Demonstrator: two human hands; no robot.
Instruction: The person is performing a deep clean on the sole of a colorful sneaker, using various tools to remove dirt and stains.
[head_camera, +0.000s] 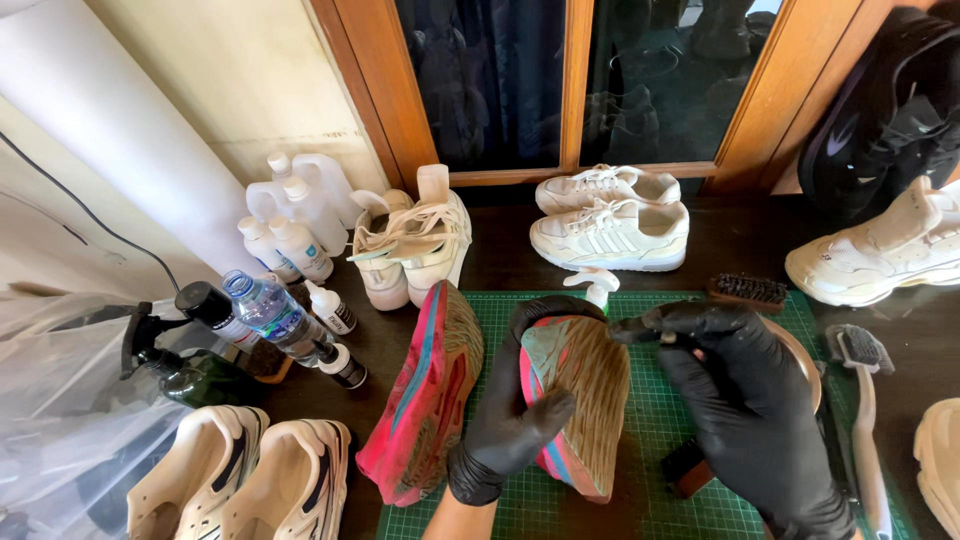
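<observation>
Two black-gloved hands work over a green cutting mat (660, 440) at the lower middle of the frame. The left hand (510, 410) is clenched around a pink sneaker (575, 400), holding it sole-up above the mat; its fingers (545, 320) curl over the toe end while the thumb presses on the dirty tan sole. The right hand (740, 400) hovers at the shoe's right edge, its fingers (665, 322) pinched together at the sole's upper rim; whether they grip something small there cannot be told.

Just left of the held shoe, the second pink sneaker (425, 395) lies on its side, sole facing right, half on the mat and half on the dark desk (740, 240). Under the right hand a brown block (685, 468) rests on the mat, partly hidden. A dark-bristled brush (748, 290) lies at the mat's upper right corner, and a long-handled white brush (868, 420) lies along its right edge. A small white spray head (597, 283) shows just above the held shoe.

At the upper middle, a pair of white sneakers (610, 225) sits against the wooden window frame (575, 90). Another cream pair (415, 245) stands left of them, beside white plastic bottles (295, 215). A clear water bottle (265, 310) and a dark spray bottle (185, 370) lie at the left. Cream and black sneakers (245, 480) fill the lower left corner, and a chunky white sneaker (880, 255) sits at the right.
</observation>
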